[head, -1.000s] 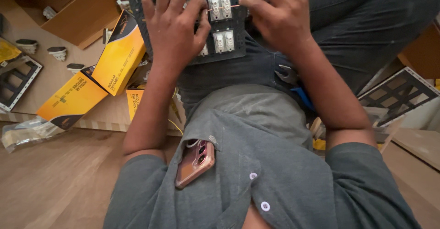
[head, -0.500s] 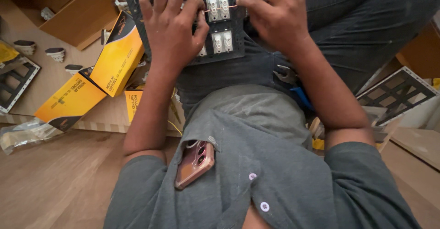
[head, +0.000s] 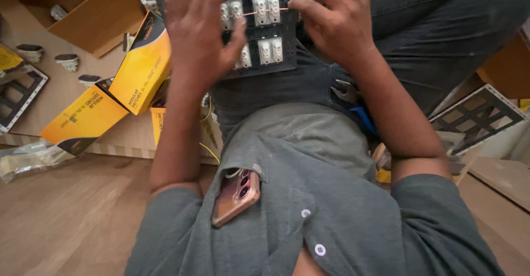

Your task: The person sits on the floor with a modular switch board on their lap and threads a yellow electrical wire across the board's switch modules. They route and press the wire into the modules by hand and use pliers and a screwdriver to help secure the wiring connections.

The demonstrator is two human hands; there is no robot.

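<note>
Meanwhile, little has shifted over the last second: the dark switch panel [head: 264,30] stays propped on the lap at the 12 o'clock edge of the view, its white modules facing up, and both hands remain on it. The left hand [head: 201,33] has slid slightly toward 1 o'clock; its fingers are spread apart and curled over the panel's left side, thumb pressed against the lower-left modules, steadying it. The right hand [head: 334,24] has its thumb and forefinger pinched together on a thin orange wire [head: 264,12] that runs taut across the upper row of modules; before, that wire was harder to make out. Judgement: wiring of the upper row is in progress, and the panel is held rather than moved.

Surroundings: yellow cartons [head: 118,96] at 9 o'clock, empty grid frames [head: 477,116] at 3 o'clock and [head: 16,96] at far 9 o'clock, a phone [head: 236,197] in the shirt pocket at 6 o'clock, and pliers [head: 346,92] by the right forearm.
</note>
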